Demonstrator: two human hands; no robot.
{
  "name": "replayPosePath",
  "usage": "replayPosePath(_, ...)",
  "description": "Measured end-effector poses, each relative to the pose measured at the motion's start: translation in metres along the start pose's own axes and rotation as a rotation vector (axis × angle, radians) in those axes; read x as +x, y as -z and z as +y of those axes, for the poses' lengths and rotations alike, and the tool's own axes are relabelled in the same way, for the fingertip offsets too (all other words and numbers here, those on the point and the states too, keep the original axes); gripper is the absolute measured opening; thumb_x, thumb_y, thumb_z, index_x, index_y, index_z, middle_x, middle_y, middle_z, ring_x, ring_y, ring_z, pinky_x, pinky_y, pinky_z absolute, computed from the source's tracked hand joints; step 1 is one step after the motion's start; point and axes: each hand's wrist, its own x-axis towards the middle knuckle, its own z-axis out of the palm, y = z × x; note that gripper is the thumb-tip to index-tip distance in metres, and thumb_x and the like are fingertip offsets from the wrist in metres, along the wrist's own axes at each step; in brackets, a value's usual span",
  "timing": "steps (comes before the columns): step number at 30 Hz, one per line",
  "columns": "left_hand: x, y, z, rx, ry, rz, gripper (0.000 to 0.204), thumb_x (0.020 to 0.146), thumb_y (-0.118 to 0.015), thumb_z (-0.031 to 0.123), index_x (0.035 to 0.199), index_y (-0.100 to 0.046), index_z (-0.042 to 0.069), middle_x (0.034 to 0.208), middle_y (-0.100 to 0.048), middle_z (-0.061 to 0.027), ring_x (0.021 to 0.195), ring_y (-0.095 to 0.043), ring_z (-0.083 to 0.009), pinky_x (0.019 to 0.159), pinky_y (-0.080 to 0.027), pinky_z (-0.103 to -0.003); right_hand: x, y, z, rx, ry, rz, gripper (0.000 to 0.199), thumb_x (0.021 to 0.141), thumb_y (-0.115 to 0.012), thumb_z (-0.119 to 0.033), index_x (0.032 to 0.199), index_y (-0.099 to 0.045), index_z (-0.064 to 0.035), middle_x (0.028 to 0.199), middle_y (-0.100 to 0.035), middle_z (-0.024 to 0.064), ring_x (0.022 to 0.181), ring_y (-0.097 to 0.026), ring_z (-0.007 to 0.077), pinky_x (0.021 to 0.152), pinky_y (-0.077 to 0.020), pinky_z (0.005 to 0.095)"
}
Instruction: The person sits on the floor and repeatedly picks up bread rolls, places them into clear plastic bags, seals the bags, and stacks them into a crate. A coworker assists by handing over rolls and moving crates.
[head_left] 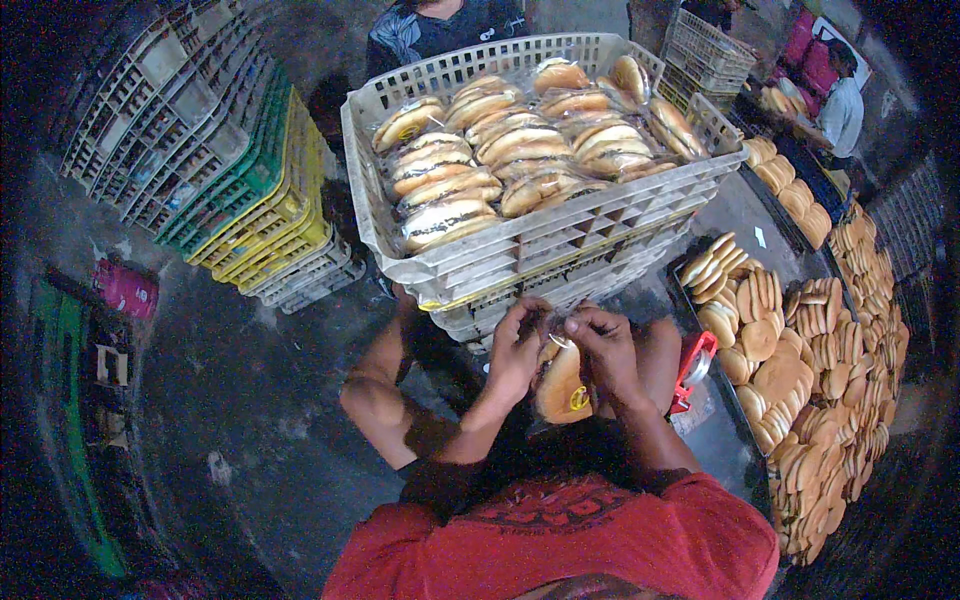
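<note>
A bagged bread bun (563, 388) hangs upright in front of me, golden brown with a small yellow print on its clear wrapper. My left hand (517, 348) pinches the gathered top of the bag from one side. My right hand (606, 347) is closed on the same gathered plastic from the other side, fingertips close to the left ones. A red tape dispenser (692, 372) with a pale roll stands just right of my right forearm. Beyond my hands, a white plastic crate (540, 215) holds rows of bagged buns (520, 140), some with dark filling at the edge.
More crates are stacked under the white one. Tall stacks of white, green and yellow crates (270, 190) stand at the left. Unwrapped buns (830, 400) cover a surface at the right. One person (440, 35) is behind the crate; another person (840, 105) is at far right.
</note>
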Motion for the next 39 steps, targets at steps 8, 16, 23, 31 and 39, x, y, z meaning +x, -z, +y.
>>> replayPosePath(8, -0.003, -0.017, 0.002, 0.186, -0.019, 0.100, 0.013, 0.089, -0.065, 0.008, 0.099, -0.065, -0.001, 0.091, -0.066, -0.0090, 0.082, -0.063, -0.0143, 0.077, -0.050, -0.026, -0.001, -0.005, -0.002, -0.187, 0.309, 0.242, 0.007, 0.086, -0.065, -0.007, 0.083, -0.063, -0.0008, 0.075, -0.060, 0.0063, 0.074, -0.058, 0.0157, 0.069, -0.0482, 0.0290)
replayPosePath(16, -0.003, -0.030, -0.008, 0.275, -0.315, 0.251, 0.016, 0.087, -0.065, 0.003, 0.102, -0.059, 0.000, 0.095, -0.063, -0.0101, 0.084, -0.062, -0.0171, 0.074, -0.049, -0.028, 0.002, 0.011, 0.007, -0.476, 0.412, 0.103, 0.013, 0.083, -0.066, -0.004, 0.095, -0.068, 0.0017, 0.096, -0.059, 0.0087, 0.090, -0.057, 0.0168, 0.081, -0.0451, 0.0286)
replayPosePath(23, 0.007, -0.030, -0.018, 0.385, -0.416, 0.171, 0.013, 0.088, -0.064, 0.007, 0.094, -0.055, -0.001, 0.090, -0.059, -0.0098, 0.085, -0.058, -0.0160, 0.071, -0.047, -0.027, 0.003, 0.008, 0.016, -0.166, 0.398, 0.136, 0.009, 0.086, -0.065, -0.007, 0.083, -0.062, 0.0015, 0.096, -0.055, 0.0071, 0.091, -0.056, 0.0158, 0.079, -0.0440, 0.0263)
replayPosePath(31, -0.004, -0.054, -0.040, 0.263, -0.233, 0.096, 0.015, 0.078, -0.063, 0.003, 0.090, -0.054, 0.003, 0.092, -0.059, -0.0073, 0.085, -0.058, -0.0170, 0.078, -0.046, -0.029, -0.025, 0.106, 0.081, -0.230, 0.312, 0.679, 0.016, 0.091, -0.060, -0.014, 0.082, -0.054, -0.0026, 0.087, -0.056, 0.0067, 0.080, -0.057, 0.0146, 0.075, -0.0469, 0.0279)
replayPosePath(39, 0.000, -0.056, -0.046, 0.425, -0.424, 0.029, 0.022, 0.079, -0.062, 0.002, 0.101, -0.057, 0.004, 0.074, -0.057, -0.0030, 0.064, -0.055, -0.0112, 0.059, -0.045, -0.027, -0.119, 0.288, 0.197, -0.415, -0.259, 0.647, 0.033, 0.084, -0.064, -0.031, 0.086, -0.072, 0.0010, 0.075, -0.068, 0.0116, 0.068, -0.061, 0.0175, 0.067, -0.0480, 0.0327)
